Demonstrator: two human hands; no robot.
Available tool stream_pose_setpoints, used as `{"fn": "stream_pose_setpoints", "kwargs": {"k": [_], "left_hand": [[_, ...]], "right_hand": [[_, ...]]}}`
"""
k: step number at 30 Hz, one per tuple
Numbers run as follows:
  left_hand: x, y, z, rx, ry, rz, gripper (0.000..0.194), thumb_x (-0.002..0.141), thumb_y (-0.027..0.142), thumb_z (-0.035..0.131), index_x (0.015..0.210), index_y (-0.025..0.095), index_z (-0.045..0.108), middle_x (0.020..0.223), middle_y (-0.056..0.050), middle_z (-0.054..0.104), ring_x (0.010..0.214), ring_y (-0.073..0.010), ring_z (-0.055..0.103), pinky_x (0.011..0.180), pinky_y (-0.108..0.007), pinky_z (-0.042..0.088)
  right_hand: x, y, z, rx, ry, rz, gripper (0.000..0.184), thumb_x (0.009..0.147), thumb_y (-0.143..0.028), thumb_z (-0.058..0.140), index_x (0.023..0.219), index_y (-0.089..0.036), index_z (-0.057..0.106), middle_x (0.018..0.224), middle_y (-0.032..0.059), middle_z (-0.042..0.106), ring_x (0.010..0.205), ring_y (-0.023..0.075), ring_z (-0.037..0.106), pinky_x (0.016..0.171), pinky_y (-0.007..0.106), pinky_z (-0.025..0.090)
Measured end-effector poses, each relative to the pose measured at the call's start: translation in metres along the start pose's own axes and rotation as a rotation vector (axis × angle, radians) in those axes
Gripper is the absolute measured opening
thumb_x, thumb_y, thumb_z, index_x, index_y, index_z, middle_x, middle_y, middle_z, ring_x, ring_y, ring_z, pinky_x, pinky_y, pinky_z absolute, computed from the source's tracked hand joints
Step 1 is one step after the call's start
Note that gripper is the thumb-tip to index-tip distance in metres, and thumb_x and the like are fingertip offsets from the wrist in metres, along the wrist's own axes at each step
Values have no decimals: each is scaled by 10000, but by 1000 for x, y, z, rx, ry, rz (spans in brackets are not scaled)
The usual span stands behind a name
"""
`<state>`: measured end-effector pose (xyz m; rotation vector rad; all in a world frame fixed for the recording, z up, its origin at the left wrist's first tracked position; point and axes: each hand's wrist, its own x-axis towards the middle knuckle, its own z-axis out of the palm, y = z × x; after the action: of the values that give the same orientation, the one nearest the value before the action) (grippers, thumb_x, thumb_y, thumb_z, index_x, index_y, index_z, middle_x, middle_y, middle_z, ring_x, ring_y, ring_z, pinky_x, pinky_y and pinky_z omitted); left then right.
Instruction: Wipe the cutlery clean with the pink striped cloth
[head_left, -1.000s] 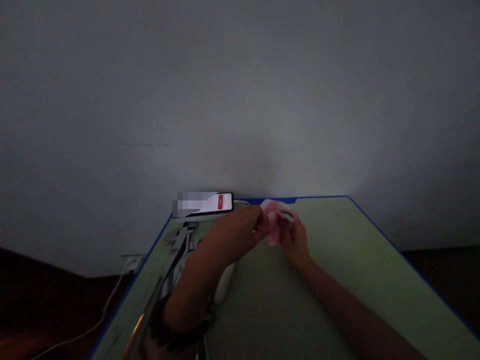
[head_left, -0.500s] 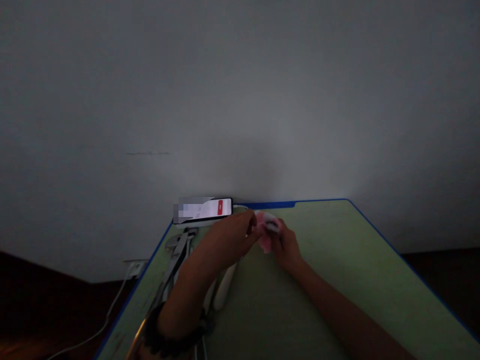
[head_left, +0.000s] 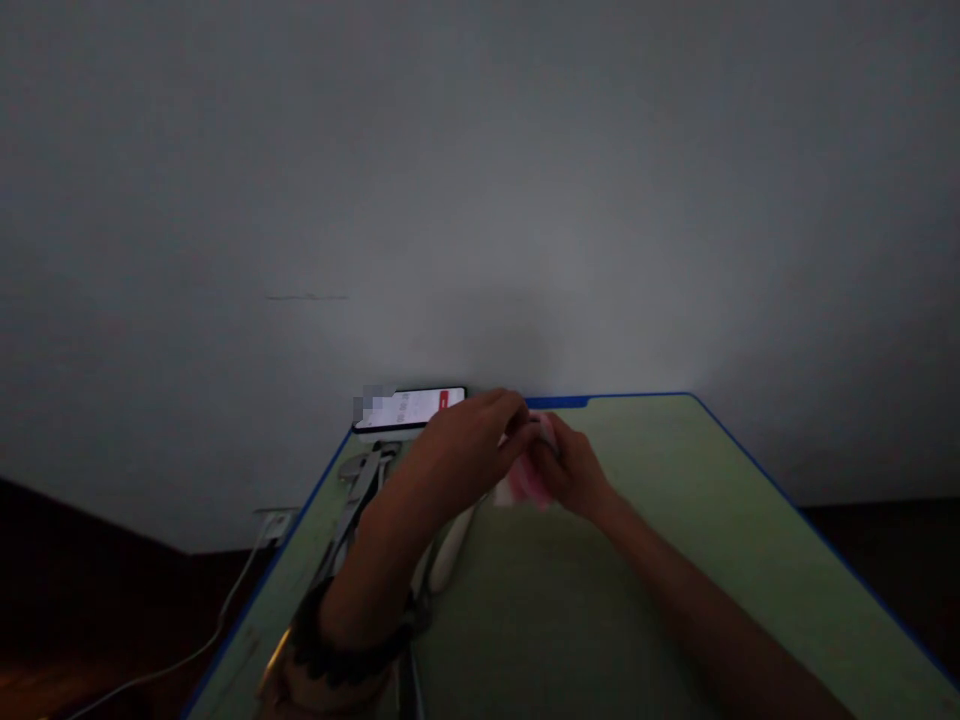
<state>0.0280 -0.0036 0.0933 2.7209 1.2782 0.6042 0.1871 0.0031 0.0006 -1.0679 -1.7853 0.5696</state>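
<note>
A soft pink and white cloth (head_left: 531, 482) is bunched between my two hands, above the far middle of the table. My right hand (head_left: 576, 470) is closed around its right side, and a small greyish object, too dim to name, shows in the folds. Coming over from the left, my left hand (head_left: 484, 435) has its fingers bent and pinched at the cloth's upper part; the fingertips are partly hidden. Beneath my left forearm lie metal tools, among them what looks like an adjustable wrench (head_left: 364, 475), and a pale handle (head_left: 451, 550).
A phone (head_left: 412, 408) with a lit screen rests on a white box at the table's back left. The green table (head_left: 712, 500) has a blue edge and stands against a grey wall (head_left: 525, 200). A white cable (head_left: 225, 610) runs from a wall socket at left.
My left hand has come closer to my right hand, its fingers now over the cloth's top. The cloth has shifted and hangs lower between the hands. The view has tilted slightly.
</note>
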Motion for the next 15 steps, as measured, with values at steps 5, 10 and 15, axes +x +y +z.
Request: {"fn": "stream_pose_setpoints", "kwargs": {"k": [5,10,15], "left_hand": [[-8,8,-14,79,71,-88,252,891,400,378,806,186,479,737,-9,579,611,-131,507,533,-249,328],[-14,15,-23,111,-43,-30,347,914,439,304,753,198,494,694,-3,571,622,-140,520,558,-264,320],[-21,28,-28,97,-134,84,372,936,403,253,751,204,507,669,5,568,617,-138,526,564,-265,313]], "right_hand": [[7,-35,-29,-46,-258,-56,137,823,-212,428,865,-175,553,712,-6,595,624,115,510,577,222,379],[7,-60,-48,-37,-421,-86,185,842,-303,454,909,-178,573,759,-1,625,644,116,523,586,224,393],[5,-69,-60,-59,-533,-71,227,844,-357,460,795,-173,583,630,-31,567,545,85,449,503,193,355]]}}
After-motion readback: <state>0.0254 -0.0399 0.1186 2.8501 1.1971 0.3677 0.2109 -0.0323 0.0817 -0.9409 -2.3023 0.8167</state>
